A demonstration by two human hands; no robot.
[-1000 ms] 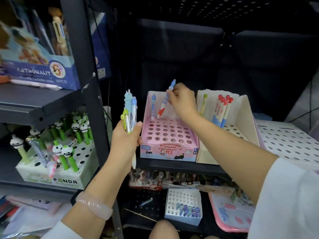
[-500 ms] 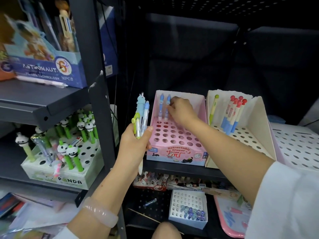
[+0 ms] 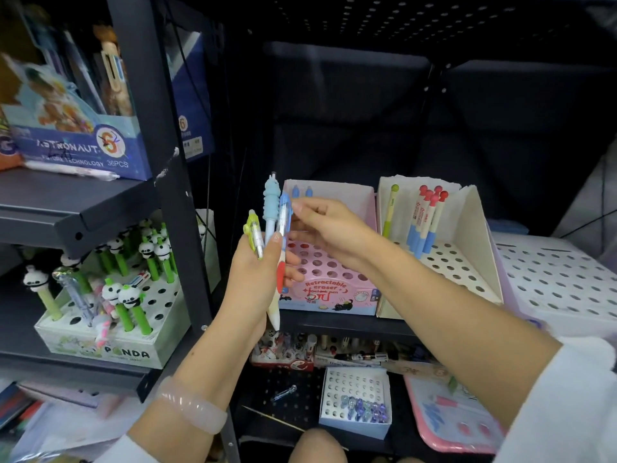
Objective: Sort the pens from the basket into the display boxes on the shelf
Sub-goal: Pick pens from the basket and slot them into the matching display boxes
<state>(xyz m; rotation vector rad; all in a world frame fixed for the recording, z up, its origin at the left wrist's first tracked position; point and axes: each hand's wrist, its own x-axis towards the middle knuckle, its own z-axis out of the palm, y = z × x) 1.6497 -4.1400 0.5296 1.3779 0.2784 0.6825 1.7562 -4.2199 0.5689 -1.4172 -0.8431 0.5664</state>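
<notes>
Head view. Left hand (image 3: 257, 272), pale translucent bangle (image 3: 192, 404) on the wrist, fingers wrapped round a bunch of pens held upright: a yellow-green clear pen (image 3: 254, 235), a light-blue ridged rubber-topped pen (image 3: 271, 205), and a blue-capped pen with red grip and white tip (image 3: 282, 255). Right hand (image 3: 329, 228), fingers loosely extended, thumb and forefinger meeting at the blue cap of that pen, just in front of the pink perforated cardboard display box (image 3: 329, 272), whose front reads "Retractable eraser"; both forearms cross before its holes. Two blue-topped pens (image 3: 302, 192) stand at its back wall. Adjoining to the right, a cream perforated cardboard display box (image 3: 467, 262) holds one yellow-green pen (image 3: 390, 208) and a cluster of red-topped, blue-based pens (image 3: 427, 222). A black metal shelf upright (image 3: 167, 162) divides the scene. To its left, a white box lettered "PANDA" (image 3: 100, 339) carries green panda-headed pens (image 3: 153, 252); above, a blue box (image 3: 80, 145) reads "ASTRONAUT", "FUTURE TECHNOLOGY", "36PCS". Below, a small white perforated box (image 3: 354, 401) contains purple crystal-topped items.
</notes>
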